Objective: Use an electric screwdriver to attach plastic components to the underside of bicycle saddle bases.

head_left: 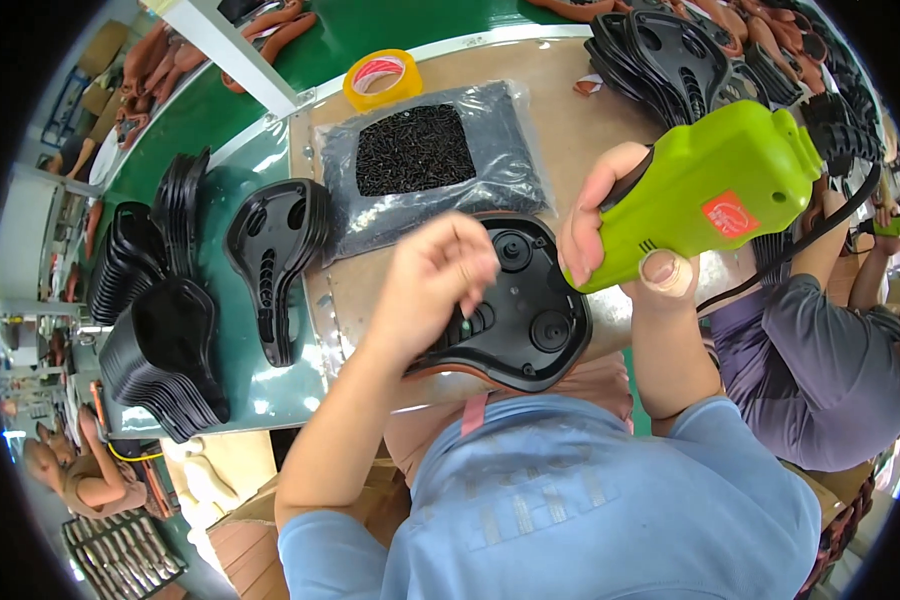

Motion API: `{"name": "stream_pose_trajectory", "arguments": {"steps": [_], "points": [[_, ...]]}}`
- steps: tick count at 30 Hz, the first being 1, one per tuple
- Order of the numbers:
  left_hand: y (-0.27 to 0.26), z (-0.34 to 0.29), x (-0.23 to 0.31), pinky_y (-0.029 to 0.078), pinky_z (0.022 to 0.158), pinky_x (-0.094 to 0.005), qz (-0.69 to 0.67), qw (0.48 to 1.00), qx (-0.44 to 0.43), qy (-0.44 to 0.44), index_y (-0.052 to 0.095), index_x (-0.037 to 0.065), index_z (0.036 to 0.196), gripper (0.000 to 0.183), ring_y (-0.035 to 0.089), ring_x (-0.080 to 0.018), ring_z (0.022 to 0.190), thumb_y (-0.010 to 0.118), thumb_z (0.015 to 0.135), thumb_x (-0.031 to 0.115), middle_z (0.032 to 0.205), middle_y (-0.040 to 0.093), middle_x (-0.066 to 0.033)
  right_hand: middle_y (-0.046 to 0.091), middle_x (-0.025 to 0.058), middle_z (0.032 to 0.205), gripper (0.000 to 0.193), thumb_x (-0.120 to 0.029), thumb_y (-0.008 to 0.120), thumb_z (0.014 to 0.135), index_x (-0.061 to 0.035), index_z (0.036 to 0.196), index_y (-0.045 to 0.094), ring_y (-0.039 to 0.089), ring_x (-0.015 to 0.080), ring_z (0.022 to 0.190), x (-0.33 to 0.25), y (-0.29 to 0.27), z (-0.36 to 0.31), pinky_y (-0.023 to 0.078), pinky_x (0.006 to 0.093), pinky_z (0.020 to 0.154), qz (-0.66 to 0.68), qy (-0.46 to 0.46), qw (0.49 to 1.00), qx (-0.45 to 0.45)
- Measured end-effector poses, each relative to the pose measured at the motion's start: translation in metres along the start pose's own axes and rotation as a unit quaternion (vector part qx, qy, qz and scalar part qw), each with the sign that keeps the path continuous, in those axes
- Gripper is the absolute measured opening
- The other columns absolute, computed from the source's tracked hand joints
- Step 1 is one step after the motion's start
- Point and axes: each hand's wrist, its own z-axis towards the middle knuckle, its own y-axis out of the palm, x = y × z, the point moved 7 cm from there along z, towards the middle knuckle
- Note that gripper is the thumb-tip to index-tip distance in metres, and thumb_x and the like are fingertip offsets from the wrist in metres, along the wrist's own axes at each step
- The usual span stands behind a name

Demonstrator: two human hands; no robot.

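My right hand [620, 235] is wrapped round a lime-green corded electric screwdriver [705, 195], held above the table's right side with its cord end pointing up and right. Below and between my hands lies a black plastic shell [545, 290] with an orange-brown rim, its inside with round bosses facing up, at the table's near edge. Over its left part hovers my left hand [435, 280], fingers curled in toward the thumb; anything in them is too small or hidden to name. The screwdriver's tip is out of sight behind my right hand.
Just beyond lies a clear bag [515, 150] with many small black screws [415, 150], and a yellow tape roll [382, 80] behind it. Stacked black shells stand left [170, 345] and far right [660, 65]. A black cord [810, 240] hangs at right, near a seated co-worker [820, 370].
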Motion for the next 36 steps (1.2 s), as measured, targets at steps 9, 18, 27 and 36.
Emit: {"name": "stream_pose_trajectory", "arguments": {"steps": [9,18,27,36], "points": [[0.008,-0.026,-0.027,0.047,0.061,-0.0184,0.077,0.997,-0.026,-0.002,0.056,0.001,0.086,0.011,0.057,-0.0069,0.067,0.062,0.079,-0.006,0.076,0.058,-0.0017,0.048,0.0043,0.069,0.063,-0.054,0.053,0.081,0.0006,0.109,0.039,0.05,0.0172,0.055,-0.027,-0.014,0.008,0.041,0.0344,0.058,-0.002,-0.081,0.997,-0.003],[0.004,-0.034,-0.017,0.053,0.07,-0.024,0.008,0.994,-0.008,0.105,0.054,-0.004,0.086,0.01,0.062,-0.0137,0.075,0.058,0.079,-0.01,0.085,0.059,-0.0096,0.043,-0.0009,0.071,0.053,-0.048,0.051,0.081,-0.0041,0.109,0.041,0.041,0.0116,0.06,-0.029,-0.029,0.006,0.033,0.0293,0.063,0.194,-0.089,0.977,-0.005],[0.002,-0.034,-0.017,0.051,0.068,-0.0219,0.044,0.994,0.009,0.103,0.054,-0.004,0.085,0.01,0.061,-0.0126,0.075,0.058,0.079,-0.01,0.086,0.059,-0.0101,0.046,-0.0001,0.074,0.056,-0.052,0.049,0.08,-0.0052,0.11,0.042,0.044,0.0128,0.06,-0.029,-0.01,0.003,0.035,0.0301,0.063,0.136,-0.125,0.978,-0.101],[0.004,-0.029,-0.019,0.052,0.069,-0.0256,0.24,0.958,0.067,0.145,0.053,0.001,0.087,0.011,0.064,-0.0161,0.076,0.06,0.079,-0.004,0.09,0.064,-0.0092,0.049,0.0027,0.078,0.062,-0.053,0.05,0.079,-0.0043,0.117,0.039,0.046,0.0148,0.06,-0.03,-0.008,0.001,0.037,0.0323,0.061,0.06,-0.121,0.981,-0.14]]}}
